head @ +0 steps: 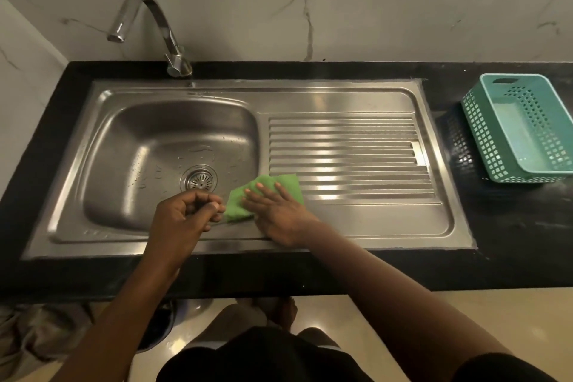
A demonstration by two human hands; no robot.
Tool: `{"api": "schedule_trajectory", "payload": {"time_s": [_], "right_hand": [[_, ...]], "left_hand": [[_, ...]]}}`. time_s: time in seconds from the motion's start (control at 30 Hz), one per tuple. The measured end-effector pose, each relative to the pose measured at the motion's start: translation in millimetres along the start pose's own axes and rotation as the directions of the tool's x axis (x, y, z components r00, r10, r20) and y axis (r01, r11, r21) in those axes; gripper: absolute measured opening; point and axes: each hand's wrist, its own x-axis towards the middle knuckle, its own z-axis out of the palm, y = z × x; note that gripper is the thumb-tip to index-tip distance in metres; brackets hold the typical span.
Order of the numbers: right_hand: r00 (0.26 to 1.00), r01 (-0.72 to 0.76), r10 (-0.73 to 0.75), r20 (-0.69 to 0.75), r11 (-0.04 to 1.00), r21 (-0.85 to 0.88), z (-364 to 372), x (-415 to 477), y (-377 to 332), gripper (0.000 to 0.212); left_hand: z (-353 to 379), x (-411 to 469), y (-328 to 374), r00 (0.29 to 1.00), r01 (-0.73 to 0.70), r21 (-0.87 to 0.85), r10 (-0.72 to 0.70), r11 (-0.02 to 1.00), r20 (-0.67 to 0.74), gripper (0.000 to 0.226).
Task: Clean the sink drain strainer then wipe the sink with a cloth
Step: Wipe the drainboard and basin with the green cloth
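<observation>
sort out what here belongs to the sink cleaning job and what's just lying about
Part of the job:
- green cloth, flat under the right hand
- strainer, seated in the drain
- sink, basin and ridged drainboard
- left hand, curled, nothing visibly in it

Just lying about:
- teal basket, on the black counter right of the sink
- tap, no water running

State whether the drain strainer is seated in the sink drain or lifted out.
Seated: the drain strainer sits flush in the basin floor of the sink, and neither hand touches it.
</observation>
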Motion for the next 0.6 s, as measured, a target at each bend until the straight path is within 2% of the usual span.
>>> {"api": "schedule_trajectory", "payload": {"time_s": [0.17,0.33,0.5,0.6], "right_hand": [[0.997,0.025,-0.032,0.071,0.996,0.088,-0.7,-57.0,35.3,0.055],[0.999,-0.050,0.046,0.028,0.989,0.138,-3.5,-107.7,67.6,0.053],[0.991,-0.136,0.136,0.015,0.968,0.211,6.5,-108.8,45.8,0.052],[0.991,-0.124,0.112,0.071,0.971,0.204,11.6,-92.0,18.6,0.054]], "left_hand": [[-6.7,-4.8,2.1,1.000,-0.006,-0.004,0.006,1.000,-0.007,0.015],[-16.0,-4.9,-1.3,1.000,-0.006,-0.017,0.006,1.000,-0.003,0.014],[-37.2,-0.7,-14.3,1.000,0.003,-0.017,-0.003,1.000,0.002,0.016],[-52.8,4.9,-20.2,1.000,0.022,-0.033,-0.022,0.999,-0.013,0.019]]}}
